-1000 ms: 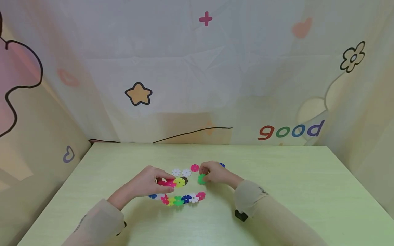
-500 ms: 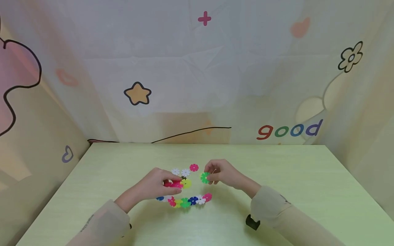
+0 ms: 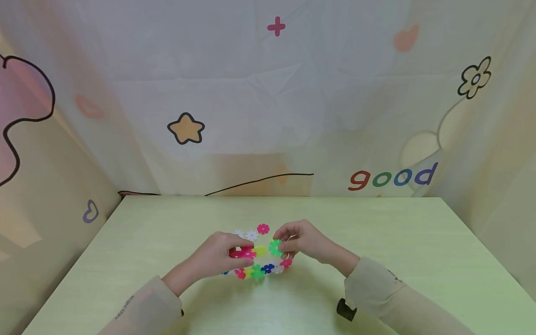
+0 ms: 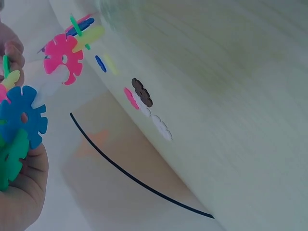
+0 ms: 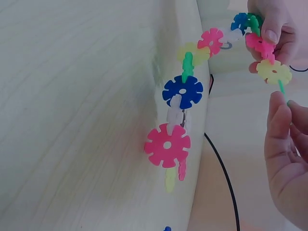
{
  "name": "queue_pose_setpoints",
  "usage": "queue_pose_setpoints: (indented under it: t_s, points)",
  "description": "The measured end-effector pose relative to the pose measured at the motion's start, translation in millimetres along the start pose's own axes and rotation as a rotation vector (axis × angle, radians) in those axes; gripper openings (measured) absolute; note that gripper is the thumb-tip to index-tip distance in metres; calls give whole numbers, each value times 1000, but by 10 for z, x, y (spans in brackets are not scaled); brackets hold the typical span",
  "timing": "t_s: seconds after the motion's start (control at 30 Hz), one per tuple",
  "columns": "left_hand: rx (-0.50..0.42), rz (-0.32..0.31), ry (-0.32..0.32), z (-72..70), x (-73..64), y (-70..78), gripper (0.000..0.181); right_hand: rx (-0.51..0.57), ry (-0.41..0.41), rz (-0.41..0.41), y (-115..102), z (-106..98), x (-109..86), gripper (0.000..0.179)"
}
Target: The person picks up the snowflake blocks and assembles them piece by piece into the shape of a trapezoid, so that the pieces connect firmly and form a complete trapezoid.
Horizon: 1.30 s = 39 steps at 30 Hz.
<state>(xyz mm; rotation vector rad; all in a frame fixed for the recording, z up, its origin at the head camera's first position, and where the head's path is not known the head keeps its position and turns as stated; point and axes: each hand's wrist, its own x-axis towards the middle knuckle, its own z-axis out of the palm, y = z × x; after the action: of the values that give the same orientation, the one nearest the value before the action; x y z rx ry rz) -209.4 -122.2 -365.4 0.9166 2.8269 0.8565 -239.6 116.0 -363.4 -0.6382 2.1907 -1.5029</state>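
Probably light and stiff, best rim-held: left hand pinches disc chain just left of its yellow disc; right hand pinches green disc, right of it.

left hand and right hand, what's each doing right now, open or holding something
Left hand: holding a chain of linked discs.
Right hand: pinching a green disc next to a yellow disc.

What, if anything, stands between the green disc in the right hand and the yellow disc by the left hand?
Nothing visible. In the right wrist view, the green disc, edge-on in the right hand, lies by the yellow disc with no other piece between; whether they touch is unclear.
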Motion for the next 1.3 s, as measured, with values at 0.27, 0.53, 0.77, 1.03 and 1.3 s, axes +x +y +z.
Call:
queue_pose_setpoints:
  t_s: [0.27,0.53,0.77,1.03,1.3]
  points:
    - [-4,38,14,22,-2,26,40,-29,-41,-6,-4,1,-37,24]
    - [14,92,8,24,-20,62,38,-18,-66,3,-3,-9,-55,23]
    - [67,189,44,59,-23,71,36,-20,-55,2,-16,27,-99,18]
    - [88,278,77,91,-28,111,32,20,-23,6,26,67,-143,19]
    - [171,303,74,114,-30,156,32,93,-32,-2,56,89,-179,20]
